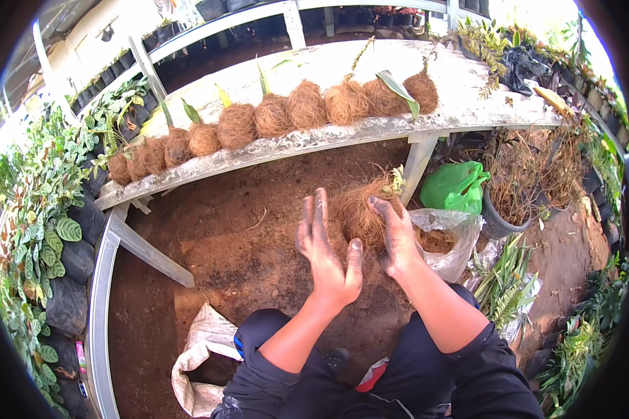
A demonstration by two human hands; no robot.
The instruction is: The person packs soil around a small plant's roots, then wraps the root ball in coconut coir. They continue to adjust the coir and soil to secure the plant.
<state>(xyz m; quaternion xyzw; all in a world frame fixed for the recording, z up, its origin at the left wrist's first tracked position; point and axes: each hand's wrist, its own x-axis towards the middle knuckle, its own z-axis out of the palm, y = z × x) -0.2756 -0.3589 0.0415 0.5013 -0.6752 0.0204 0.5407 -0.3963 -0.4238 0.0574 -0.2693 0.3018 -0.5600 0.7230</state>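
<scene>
A loose ball of brown coir fibre [360,217] is held up over the bare ground, with a small pale green plant sprig [397,180] sticking out at its upper right. My right hand [398,233] grips it from the right, thumb across its front. On the other side my left hand [327,251] is spread, palm towards the fibre, fingers apart; a narrow gap seems to separate it from the ball. Dark soil marks both hands. Beyond them, a row of several fibre-wrapped plant balls [237,125] lines the near edge of a whitish bench [293,141], some with leaves standing out.
Right of my hands are a clear plastic bag of fibre [458,249], a green plastic bag [453,188] and a dark pot of dry plants [498,217]. Cut leafy stems [506,290] lie below. An open sack [207,345] sits by my left knee. Potted plants [47,246] border the left.
</scene>
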